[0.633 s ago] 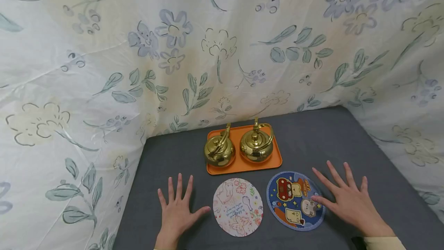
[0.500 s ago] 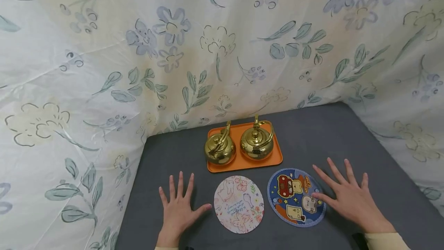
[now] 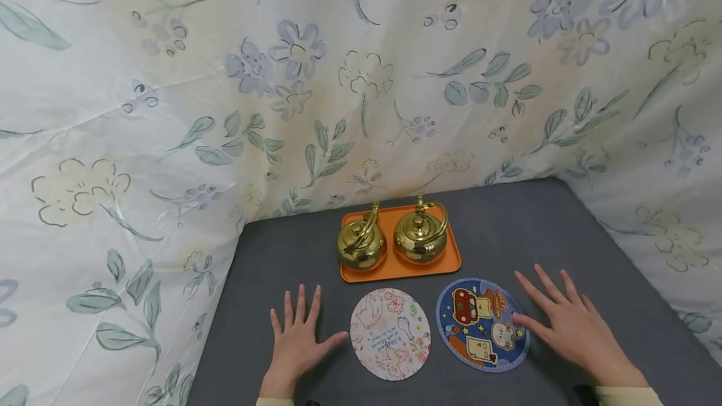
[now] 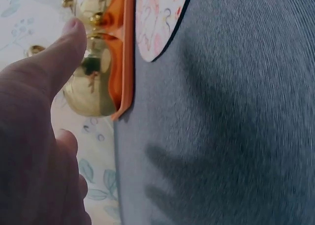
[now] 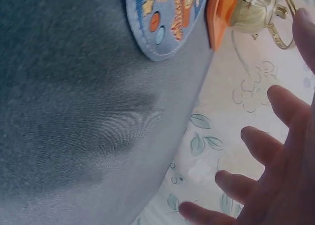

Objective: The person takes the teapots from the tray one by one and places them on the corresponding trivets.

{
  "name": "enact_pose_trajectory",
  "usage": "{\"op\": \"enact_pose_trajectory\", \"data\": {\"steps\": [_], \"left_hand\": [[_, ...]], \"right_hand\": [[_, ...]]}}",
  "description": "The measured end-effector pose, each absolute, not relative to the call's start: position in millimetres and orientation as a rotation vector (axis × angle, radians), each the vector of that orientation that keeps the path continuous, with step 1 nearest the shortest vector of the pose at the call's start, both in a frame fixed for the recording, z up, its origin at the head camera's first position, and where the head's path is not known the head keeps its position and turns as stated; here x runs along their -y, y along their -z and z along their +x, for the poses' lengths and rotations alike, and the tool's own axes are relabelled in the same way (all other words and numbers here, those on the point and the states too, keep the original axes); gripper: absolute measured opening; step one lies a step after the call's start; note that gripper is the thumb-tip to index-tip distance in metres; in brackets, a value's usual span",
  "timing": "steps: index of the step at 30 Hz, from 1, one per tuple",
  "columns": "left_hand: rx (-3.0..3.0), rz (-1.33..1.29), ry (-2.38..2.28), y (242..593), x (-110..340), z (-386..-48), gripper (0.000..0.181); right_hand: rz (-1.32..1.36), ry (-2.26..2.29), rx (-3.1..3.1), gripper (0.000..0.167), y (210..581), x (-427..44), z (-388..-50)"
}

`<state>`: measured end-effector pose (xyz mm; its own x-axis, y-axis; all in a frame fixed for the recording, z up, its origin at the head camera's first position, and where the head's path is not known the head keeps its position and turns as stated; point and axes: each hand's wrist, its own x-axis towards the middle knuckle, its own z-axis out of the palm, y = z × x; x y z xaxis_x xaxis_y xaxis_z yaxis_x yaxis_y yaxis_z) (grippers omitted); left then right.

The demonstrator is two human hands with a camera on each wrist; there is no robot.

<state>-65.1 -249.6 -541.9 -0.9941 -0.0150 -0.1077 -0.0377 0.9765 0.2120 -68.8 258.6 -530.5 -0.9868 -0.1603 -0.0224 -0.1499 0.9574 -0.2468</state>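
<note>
My left hand [image 3: 298, 343] has its fingers spread over the grey table, its thumb close to the left edge of a round pink-and-white mat [image 3: 390, 334]. My right hand [image 3: 581, 327], also spread and holding nothing, has its thumb tip over the right edge of a round blue cartoon mat [image 3: 483, 324]. In both wrist views, shadows of fingers fall on the cloth below the left hand [image 4: 44, 121] and the right hand [image 5: 275, 171]. Two brass kettles, one on the left [image 3: 362, 245] and one on the right [image 3: 420, 238], stand upright on an orange tray [image 3: 389, 273].
The tray lies behind the two mats, towards the back of the dark grey tabletop [image 3: 507, 224]. A floral curtain [image 3: 361, 80] hangs along the table's back edge and both sides.
The view has shifted slightly. The left hand sits a little nearer the pink mat, and the right hand's fingers look slightly lower and tilted; kettles, tray and mats keep their arrangement.
</note>
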Motion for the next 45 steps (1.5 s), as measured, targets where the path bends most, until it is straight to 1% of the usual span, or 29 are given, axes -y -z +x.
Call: {"op": "enact_pose_trajectory", "data": {"steps": [8,22,27,31,36,45], "left_hand": [[-3.064,0.0,-0.405,542,245,-73,0.109],[-3.008,0.108,-0.691,546,236,-98,0.102],[-2.958,0.135,-0.795,555,235,-106,0.1],[-2.92,0.122,-0.869,562,233,-110,0.101],[-2.904,0.134,-0.833,565,231,-116,0.103],[-2.89,0.074,-0.842,564,229,-130,0.104]], "right_hand": [[-0.283,0.453,-3.055,0.092,519,-249,-72],[-0.396,0.604,-3.205,0.069,502,-222,-78],[-0.44,0.668,-3.228,0.062,501,-214,-81],[-0.428,0.734,-3.204,0.059,499,-207,-83],[-0.436,0.797,-3.175,0.054,493,-193,-86],[-0.522,0.791,-3.191,0.051,477,-167,-101]]}}
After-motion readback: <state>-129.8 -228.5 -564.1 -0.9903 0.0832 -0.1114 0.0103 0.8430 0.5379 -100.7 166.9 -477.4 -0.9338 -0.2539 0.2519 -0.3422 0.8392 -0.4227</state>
